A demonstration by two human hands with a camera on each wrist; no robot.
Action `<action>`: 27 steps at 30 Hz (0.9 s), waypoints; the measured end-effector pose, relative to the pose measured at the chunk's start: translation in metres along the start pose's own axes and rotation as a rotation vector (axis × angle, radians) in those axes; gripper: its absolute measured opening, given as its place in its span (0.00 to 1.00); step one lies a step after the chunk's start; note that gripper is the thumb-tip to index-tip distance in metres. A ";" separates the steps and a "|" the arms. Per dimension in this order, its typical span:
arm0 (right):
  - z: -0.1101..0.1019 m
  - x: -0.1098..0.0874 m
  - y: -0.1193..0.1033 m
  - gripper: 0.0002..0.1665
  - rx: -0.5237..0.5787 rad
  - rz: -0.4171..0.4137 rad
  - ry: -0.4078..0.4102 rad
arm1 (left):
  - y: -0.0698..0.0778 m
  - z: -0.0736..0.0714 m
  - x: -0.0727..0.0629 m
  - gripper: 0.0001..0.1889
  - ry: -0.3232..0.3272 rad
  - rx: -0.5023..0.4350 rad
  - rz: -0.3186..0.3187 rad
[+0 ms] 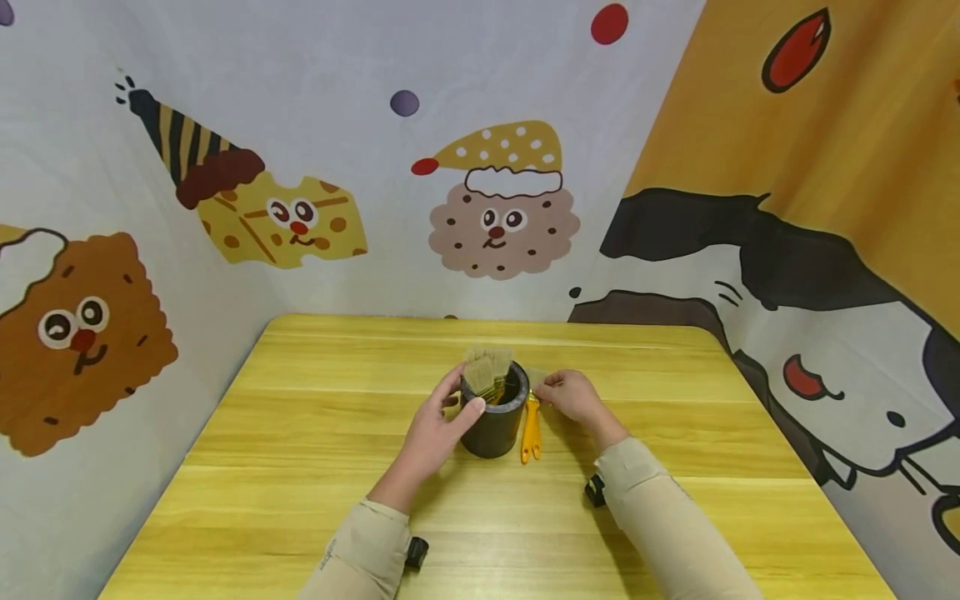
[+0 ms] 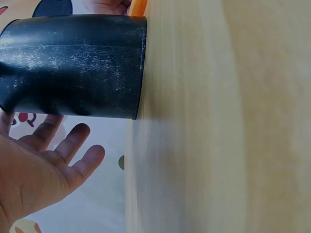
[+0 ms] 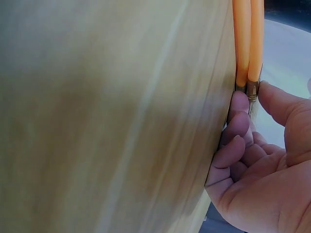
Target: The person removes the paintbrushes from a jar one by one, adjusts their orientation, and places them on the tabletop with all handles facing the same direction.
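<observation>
A black cylindrical cup [image 1: 489, 437] stands upright on the table, with several pale-bristled paintbrushes [image 1: 482, 372] sticking out of it bristles up. My left hand [image 1: 435, 429] holds the cup near its rim, thumb at the front and index finger at the left side. In the left wrist view, the other fingers [image 2: 80, 162] spread beside the cup wall. Right of the cup, two orange-handled paintbrushes [image 1: 531, 429] lie side by side, handles toward me. My right hand [image 1: 577, 397] pinches them near the metal ferrules [image 3: 252, 89], between thumb and fingertips; their bristles are partly hidden.
The wood-grain table [image 1: 285, 467] extends around the cup on all sides. Behind it hangs a cloth backdrop [image 1: 337, 100] printed with cartoon figures, meeting the table's back edge. A dark strap piece [image 1: 595, 490] sits at the right cuff.
</observation>
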State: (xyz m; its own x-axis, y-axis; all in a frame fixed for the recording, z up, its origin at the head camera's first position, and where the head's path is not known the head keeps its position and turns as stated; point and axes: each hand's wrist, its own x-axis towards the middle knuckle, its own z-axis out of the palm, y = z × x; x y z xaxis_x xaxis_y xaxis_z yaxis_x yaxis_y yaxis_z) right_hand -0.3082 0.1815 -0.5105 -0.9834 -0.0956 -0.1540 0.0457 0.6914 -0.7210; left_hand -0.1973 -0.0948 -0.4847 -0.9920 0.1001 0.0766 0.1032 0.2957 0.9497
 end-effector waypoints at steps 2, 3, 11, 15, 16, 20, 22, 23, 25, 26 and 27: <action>0.001 0.000 -0.001 0.21 -0.007 0.000 0.000 | 0.000 0.000 0.000 0.37 0.001 0.003 -0.001; 0.001 0.000 -0.001 0.20 -0.011 -0.004 -0.002 | 0.000 0.000 0.000 0.37 0.002 0.005 -0.001; 0.000 -0.002 -0.006 0.20 -0.025 -0.018 -0.017 | -0.001 0.000 0.001 0.37 0.000 0.001 0.003; 0.000 -0.003 -0.007 0.22 -0.041 -0.008 -0.023 | -0.001 0.000 0.001 0.38 -0.001 0.001 0.006; 0.000 -0.003 -0.007 0.22 -0.042 -0.006 -0.023 | -0.001 0.000 0.001 0.38 -0.001 0.003 0.007; 0.000 -0.003 -0.007 0.23 -0.044 -0.003 -0.023 | -0.001 0.000 0.001 0.37 0.001 0.007 0.010; 0.000 -0.003 -0.008 0.23 -0.041 -0.001 -0.022 | -0.001 0.000 0.001 0.37 0.002 0.008 0.010; 0.000 -0.003 -0.008 0.23 -0.040 -0.001 -0.022 | -0.001 0.000 0.001 0.37 0.002 0.006 0.010; 0.000 -0.003 -0.007 0.23 -0.038 -0.001 -0.021 | -0.001 0.000 0.001 0.37 0.002 0.004 0.008; 0.000 -0.004 -0.007 0.23 -0.037 0.000 -0.022 | -0.001 0.001 0.001 0.37 0.003 0.003 0.007; 0.000 -0.004 -0.007 0.23 -0.035 0.001 -0.022 | -0.001 0.001 0.001 0.37 0.003 0.001 0.006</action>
State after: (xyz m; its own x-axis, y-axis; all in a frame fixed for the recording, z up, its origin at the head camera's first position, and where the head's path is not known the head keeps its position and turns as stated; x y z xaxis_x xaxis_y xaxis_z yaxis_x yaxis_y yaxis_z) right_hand -0.3048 0.1770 -0.5050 -0.9793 -0.1103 -0.1696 0.0401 0.7159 -0.6971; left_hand -0.1986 -0.0944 -0.4859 -0.9916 0.0995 0.0829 0.1091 0.2965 0.9488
